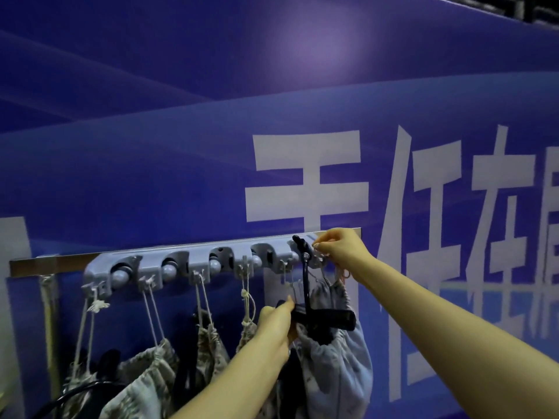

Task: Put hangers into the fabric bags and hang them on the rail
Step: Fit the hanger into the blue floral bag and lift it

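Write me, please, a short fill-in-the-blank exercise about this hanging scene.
The right hand pinches a thin cord at the ____ end of the grey plastic hook rail.
The left hand grips a ____ plastic hanger at the pale fabric bag's mouth.
The wall behind the rail is ____ with white characters.
Missing: right; black; blue.

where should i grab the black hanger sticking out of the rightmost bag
Grip the black hanger by its flat crossbar above the gathered mouth of the bag, coming from the left, as the left hand does. The bar lies roughly level and clear of the cloth; the right hand, pinching the cord at the rail, crowds the right side.
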Available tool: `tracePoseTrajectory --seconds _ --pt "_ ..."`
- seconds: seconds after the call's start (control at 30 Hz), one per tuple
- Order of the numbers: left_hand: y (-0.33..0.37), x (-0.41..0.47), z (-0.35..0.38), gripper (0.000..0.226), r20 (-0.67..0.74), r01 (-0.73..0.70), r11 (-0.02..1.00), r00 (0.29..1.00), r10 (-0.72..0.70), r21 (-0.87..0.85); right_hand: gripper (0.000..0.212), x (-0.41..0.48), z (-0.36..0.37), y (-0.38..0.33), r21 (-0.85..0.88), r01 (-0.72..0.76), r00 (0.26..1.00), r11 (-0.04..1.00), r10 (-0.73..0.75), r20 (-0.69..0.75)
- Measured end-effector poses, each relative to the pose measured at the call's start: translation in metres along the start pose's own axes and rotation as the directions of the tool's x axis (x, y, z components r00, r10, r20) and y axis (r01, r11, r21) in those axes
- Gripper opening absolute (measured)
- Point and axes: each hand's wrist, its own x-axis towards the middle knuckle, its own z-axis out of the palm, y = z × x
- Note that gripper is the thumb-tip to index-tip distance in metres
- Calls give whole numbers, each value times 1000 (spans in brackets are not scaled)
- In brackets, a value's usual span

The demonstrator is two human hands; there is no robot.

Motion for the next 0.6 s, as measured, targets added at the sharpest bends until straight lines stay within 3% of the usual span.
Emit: tracePoseTrajectory --seconds 0.17,0.33,0.47,0.53,0.6 --pt "4 18 8 42 28 17 1000 999 -17 19 6 12 6 3 -43 3 1000 999 -4 -18" --pt "3 31 9 42 34 43 999 998 -44 29 14 14 3 12 -52 -80 997 995 79 -19" --pt "-6 36 7 43 39 64 994 997 -67 84 16 7 0 15 178 -280 960 943 275 55" --pt "-8 36 6 44 48 79 993 995 -83 92 11 6 -3 17 332 -429 903 840 404 143" --pt "-8 35 4 45 56 95 988 993 -103 124 8 1 -5 22 380 -527 850 761 481 216"
